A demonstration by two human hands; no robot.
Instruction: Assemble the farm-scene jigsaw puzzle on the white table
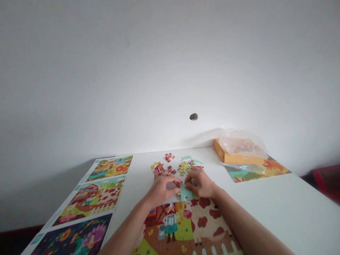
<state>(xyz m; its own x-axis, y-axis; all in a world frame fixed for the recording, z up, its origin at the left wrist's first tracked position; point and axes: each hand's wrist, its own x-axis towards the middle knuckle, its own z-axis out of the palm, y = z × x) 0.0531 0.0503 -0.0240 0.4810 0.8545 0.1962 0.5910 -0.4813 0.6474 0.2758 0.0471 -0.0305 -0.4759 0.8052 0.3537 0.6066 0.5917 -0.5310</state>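
Left hand [162, 189] and right hand [200, 182], fingers curled and nearly meeting, grip a teal piece [186, 193] at the top edge of the assembled puzzle [186, 226]; loose pieces [183, 167] lie unplaced beyond, on the worktop [265, 198].

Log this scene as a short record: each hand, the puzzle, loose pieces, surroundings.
Left hand: at the teal jigsaw piece
Right hand: fingertips at that piece
Puzzle: farm jigsaw, nearer than the hands
Loose pieces: scattered beyond the hands
Far right: orange box, plastic bag on it
Left: picture sheets on white table
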